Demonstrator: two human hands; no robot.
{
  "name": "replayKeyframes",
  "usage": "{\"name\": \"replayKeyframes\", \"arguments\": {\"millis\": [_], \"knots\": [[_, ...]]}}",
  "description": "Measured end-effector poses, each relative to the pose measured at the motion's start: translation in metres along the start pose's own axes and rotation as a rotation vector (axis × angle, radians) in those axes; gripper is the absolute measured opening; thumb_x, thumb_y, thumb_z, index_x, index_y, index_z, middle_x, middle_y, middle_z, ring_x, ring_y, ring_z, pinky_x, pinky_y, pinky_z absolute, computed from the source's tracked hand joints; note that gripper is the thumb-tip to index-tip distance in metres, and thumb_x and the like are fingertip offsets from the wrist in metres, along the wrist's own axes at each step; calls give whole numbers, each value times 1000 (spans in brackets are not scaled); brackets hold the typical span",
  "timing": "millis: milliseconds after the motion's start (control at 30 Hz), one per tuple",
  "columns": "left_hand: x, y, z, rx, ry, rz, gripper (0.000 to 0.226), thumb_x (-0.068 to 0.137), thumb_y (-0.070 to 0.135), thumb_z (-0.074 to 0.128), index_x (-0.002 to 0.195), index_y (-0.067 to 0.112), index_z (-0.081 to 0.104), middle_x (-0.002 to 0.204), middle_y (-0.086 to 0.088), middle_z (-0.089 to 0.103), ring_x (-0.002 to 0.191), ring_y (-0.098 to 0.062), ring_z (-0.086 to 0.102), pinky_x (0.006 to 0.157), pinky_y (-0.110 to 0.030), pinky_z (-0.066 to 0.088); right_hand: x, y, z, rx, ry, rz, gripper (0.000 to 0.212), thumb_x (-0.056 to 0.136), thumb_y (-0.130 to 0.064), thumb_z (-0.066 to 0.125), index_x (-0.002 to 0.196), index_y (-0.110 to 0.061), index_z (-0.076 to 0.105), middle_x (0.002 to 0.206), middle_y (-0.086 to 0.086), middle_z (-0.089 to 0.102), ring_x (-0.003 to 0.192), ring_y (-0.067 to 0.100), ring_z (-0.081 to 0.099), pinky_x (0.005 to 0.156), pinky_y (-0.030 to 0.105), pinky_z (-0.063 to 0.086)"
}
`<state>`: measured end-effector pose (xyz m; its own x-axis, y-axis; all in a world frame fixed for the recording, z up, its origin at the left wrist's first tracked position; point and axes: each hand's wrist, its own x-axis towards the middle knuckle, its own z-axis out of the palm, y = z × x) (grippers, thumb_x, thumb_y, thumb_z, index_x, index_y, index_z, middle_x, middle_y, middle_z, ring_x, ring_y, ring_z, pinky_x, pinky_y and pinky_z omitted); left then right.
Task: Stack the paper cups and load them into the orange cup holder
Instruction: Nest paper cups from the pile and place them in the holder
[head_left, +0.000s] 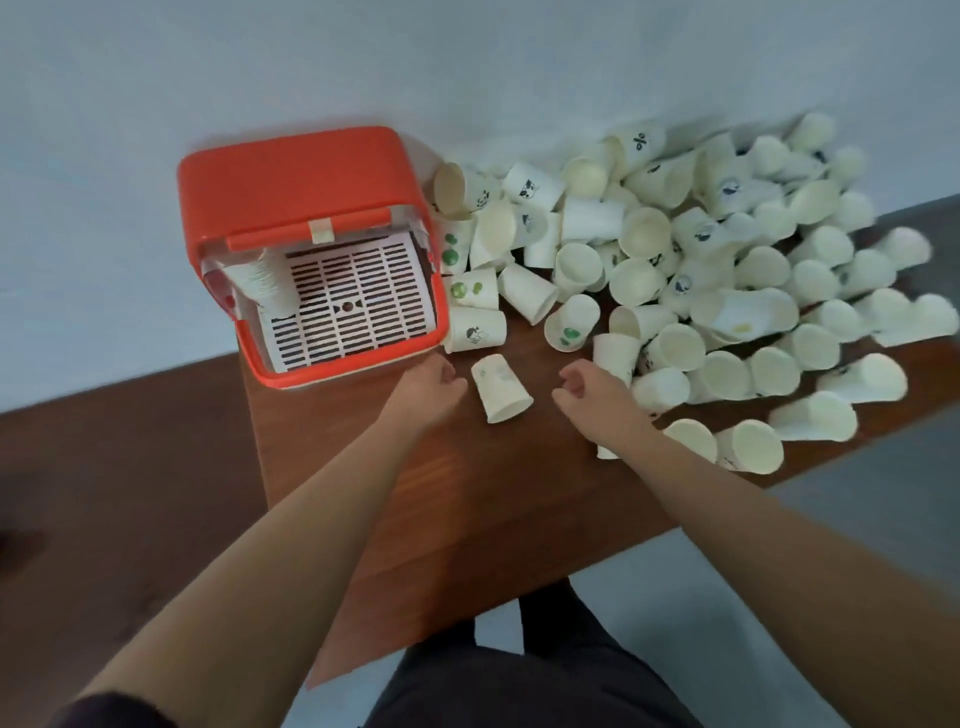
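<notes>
Barely started: one stack in holder at 10 o'clock, pile at 2 left. Your L hand & R hand loosely curled, empty.

matt white paper cups litter a smooth reddish-brown wooden table; the glossy orange plastic cup holder has a white slotted plastic tray (matt-looking).

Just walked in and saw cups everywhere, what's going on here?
A person is tidying paper cups on a wooden table. A big loose pile lies on the right; the orange holder on the left has one stack inside. The left hand and right hand hover beside a single cup lying on its side, holding nothing.
</notes>
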<state>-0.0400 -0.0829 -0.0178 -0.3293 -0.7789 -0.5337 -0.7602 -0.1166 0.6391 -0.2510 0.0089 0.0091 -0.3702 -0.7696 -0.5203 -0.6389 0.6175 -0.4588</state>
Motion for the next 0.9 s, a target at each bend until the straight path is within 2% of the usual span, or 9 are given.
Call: {"name": "replayKeyframes", "arguments": {"millis": [100,200,267,367,467,567,667,800,900], "knots": [[11,2,21,119,-3,24,40,95,12,53,135,16,51,133,-11,57,124,-28,55,102,-37,44,10,-2,18,114,-79,11,41,98,-32,56,136,-19,53,126,1,61,117,19,57,96,30,43],[13,-10,40,281,27,251,63,85,-10,52,138,24,54,143,-10,44,130,-29,48,104,-38,46,18,-4,29,172,-134,22,46,101,-35,51,143,-16,50,140,4,56,128,21,52,105,33,40],[16,-20,52,387,-15,372,72,80,-16,54,139,25,56,154,-9,34,137,-32,40,108,-44,44,23,0,34,179,-200,32,47,102,-36,48,142,-13,51,141,6,55,128,22,52,108,36,40],[15,-17,62,395,-44,389,72,83,-13,58,143,26,53,160,-9,25,136,-35,43,106,-43,45,25,10,38,318,-283,83,38,101,-36,49,129,-14,62,128,3,62,118,21,57,107,39,43],[11,-6,70,411,-34,314,64,90,2,64,147,26,47,158,-8,23,133,-32,44,107,-36,43,30,23,37,518,-316,174,24,96,-38,55,108,-22,68,113,3,68,108,22,64,102,44,49],[5,-1,81,202,33,207,64,90,14,70,148,29,46,153,-10,28,135,-29,42,111,-35,39,36,29,24,712,-361,258,32,97,-39,55,119,-18,64,110,5,71,103,25,69,95,44,54],[0,7,89,-34,149,156,65,83,10,76,142,26,55,143,-7,40,130,-22,49,108,-28,42,38,29,-1,824,-403,220,32,98,-38,53,116,-14,65,99,5,72,98,27,70,91,47,57],[-8,31,90,-214,189,181,78,74,27,87,142,33,48,148,11,47,137,-6,42,113,-32,35,46,25,-36,897,-450,194,32,100,-37,53,113,-10,64,101,10,70,95,30,70,85,46,59],[-14,53,84,-420,200,146,70,76,36,86,135,44,49,130,25,59,121,2,55,102,-26,46,58,17,-55,845,-458,138,30,98,-35,54,109,-10,67,101,13,71,93,30,72,80,43,60]]}}
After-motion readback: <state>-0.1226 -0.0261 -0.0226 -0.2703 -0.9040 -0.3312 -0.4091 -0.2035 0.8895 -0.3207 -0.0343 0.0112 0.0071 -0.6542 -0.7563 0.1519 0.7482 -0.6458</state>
